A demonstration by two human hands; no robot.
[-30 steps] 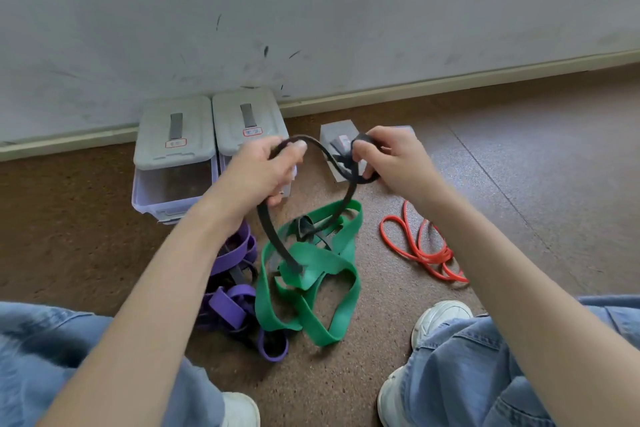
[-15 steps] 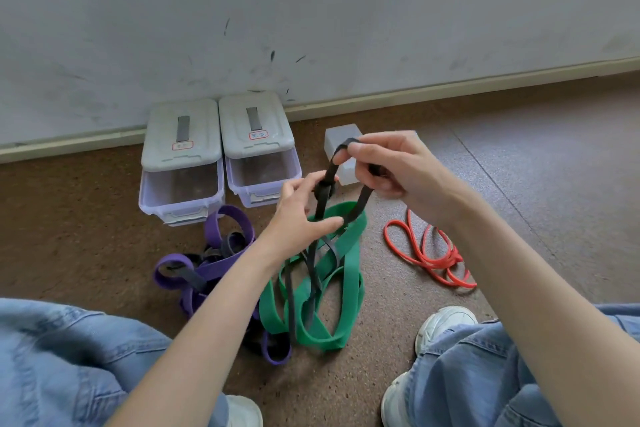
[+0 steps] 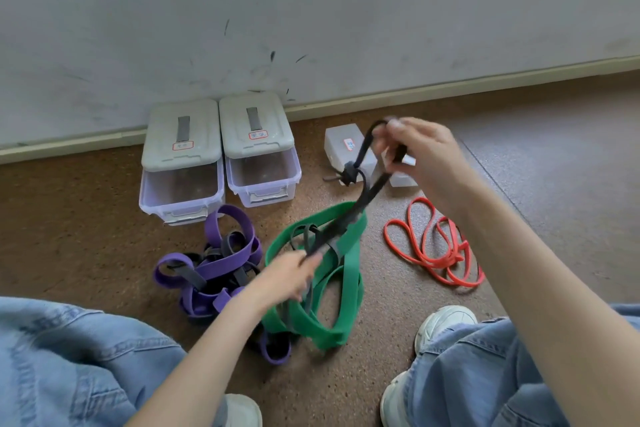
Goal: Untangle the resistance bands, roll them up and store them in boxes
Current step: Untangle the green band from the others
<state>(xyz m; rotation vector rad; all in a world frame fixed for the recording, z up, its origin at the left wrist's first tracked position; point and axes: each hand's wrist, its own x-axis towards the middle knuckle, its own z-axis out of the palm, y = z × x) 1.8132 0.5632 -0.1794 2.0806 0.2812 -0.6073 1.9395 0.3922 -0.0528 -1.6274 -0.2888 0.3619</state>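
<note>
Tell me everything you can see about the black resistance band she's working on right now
The black band is a thin, flat, dark strap that looks like rubber. The right hand pinches its top loop, raised above the floor; the left hand grips it lower down. It runs taut and slanted between them, with a knot near the top. Its lower part threads through the green band, not yet untangled.

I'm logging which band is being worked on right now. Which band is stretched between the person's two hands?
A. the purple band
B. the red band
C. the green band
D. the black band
D: the black band runs taut from the raised right hand down to the left hand, passing through the green band; the purple band and red band lie untouched on the floor.
</note>
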